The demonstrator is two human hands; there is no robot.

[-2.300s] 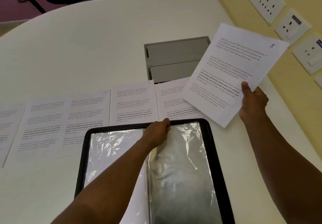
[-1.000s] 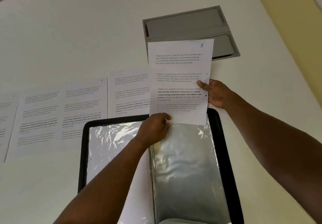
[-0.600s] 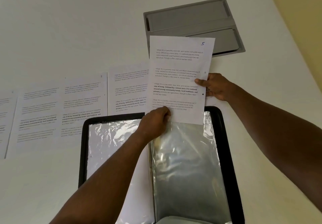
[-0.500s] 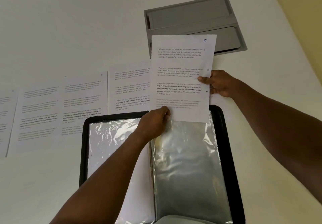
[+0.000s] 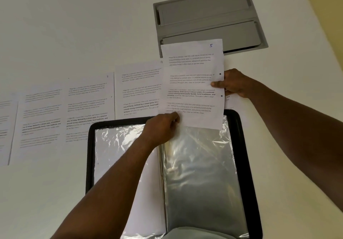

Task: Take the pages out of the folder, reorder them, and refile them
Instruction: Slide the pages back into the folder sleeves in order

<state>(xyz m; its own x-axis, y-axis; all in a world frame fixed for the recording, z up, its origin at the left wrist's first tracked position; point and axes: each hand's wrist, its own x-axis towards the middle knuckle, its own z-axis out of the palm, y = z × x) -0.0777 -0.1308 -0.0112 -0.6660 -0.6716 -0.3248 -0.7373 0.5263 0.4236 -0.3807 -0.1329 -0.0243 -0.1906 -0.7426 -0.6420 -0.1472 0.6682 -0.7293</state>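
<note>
A black folder (image 5: 247, 164) lies open on the white table, its clear plastic sleeves (image 5: 200, 173) shining. My right hand (image 5: 233, 83) grips the right edge of a printed page marked 5 (image 5: 193, 82), held upright above the right sleeve's top. The page's bottom edge meets the sleeve's mouth. My left hand (image 5: 161, 127) pinches the top of that sleeve at the page's lower left corner. Several other printed pages (image 5: 87, 106) lie in a row on the table behind the folder.
A grey recessed cable hatch (image 5: 209, 15) sits in the table behind the held page. A yellow wall (image 5: 326, 15) runs along the right. White table surface (image 5: 55, 25) stretches to the far left and back.
My right hand swung the page marked 5 from the right side to above the right sleeve and squared it to the sleeve's mouth. My left hand stayed on the sleeve's top.
</note>
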